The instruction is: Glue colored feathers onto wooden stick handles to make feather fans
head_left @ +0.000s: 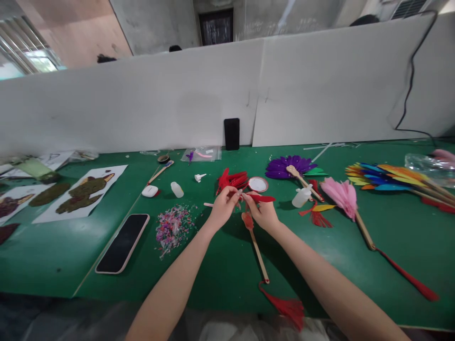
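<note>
Both my hands meet over the green table. My right hand (261,211) is closed on a red feather (263,199), whose tip points right. The fingers of my left hand (227,203) are pinched against the feather's near end, and what lies between them is too small to make out. Just below the hands lies a wooden fan handle (259,253) with a reddish head and a red tassel (287,309) hanging over the table's front edge. A pile of red feathers (232,179) rests behind my left hand, beside a small round white lid (258,184) with a red rim.
Left of my hands are colourful scraps (173,227), a phone (122,244) and a small white bottle (177,190). To the right lie a squeeze bottle (302,196), a purple feather fan (289,166), a pink one (340,195) and multicoloured fans (389,177). A white partition (159,104) stands behind.
</note>
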A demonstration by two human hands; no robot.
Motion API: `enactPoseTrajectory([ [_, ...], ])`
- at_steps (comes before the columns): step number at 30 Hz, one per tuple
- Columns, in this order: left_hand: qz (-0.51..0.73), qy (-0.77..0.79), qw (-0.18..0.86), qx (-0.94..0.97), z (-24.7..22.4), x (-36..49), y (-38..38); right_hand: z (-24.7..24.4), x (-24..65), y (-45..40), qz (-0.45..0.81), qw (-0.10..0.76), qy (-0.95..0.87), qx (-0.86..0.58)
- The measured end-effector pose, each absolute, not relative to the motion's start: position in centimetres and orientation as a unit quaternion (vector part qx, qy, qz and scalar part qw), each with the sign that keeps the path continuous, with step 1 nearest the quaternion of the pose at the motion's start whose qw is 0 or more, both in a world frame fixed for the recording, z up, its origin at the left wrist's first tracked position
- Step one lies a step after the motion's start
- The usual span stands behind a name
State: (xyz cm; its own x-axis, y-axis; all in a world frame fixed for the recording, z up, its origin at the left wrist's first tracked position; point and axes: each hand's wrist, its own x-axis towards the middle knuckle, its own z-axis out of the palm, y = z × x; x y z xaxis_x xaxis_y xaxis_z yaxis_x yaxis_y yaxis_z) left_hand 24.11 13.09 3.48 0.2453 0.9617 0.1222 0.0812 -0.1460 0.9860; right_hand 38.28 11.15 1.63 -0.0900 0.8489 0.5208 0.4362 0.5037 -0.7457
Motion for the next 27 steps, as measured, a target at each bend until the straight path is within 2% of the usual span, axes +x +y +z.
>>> enactPoseTrajectory([
  [7,0.428,0.418,0.501,0.626,2.9,23.9,13.4,1.6,38.6,11.2,0.187,0.474,-0.726,-0.462],
  [15,0.445,0.403,0.502,0.623,3.2,23.7,13.5,2.0,38.5,11.2,0.207,0.497,-0.711,-0.452],
  [22,0.456,0.417,0.494,0.612,3.4,23.7,13.4,2.2,38.5,11.2,0.277,0.513,-0.674,-0.454],
  [27,0.459,0.412,0.488,0.618,3.7,23.7,13.2,2.4,37.6,11.1,0.375,0.544,-0.592,-0.461],
])
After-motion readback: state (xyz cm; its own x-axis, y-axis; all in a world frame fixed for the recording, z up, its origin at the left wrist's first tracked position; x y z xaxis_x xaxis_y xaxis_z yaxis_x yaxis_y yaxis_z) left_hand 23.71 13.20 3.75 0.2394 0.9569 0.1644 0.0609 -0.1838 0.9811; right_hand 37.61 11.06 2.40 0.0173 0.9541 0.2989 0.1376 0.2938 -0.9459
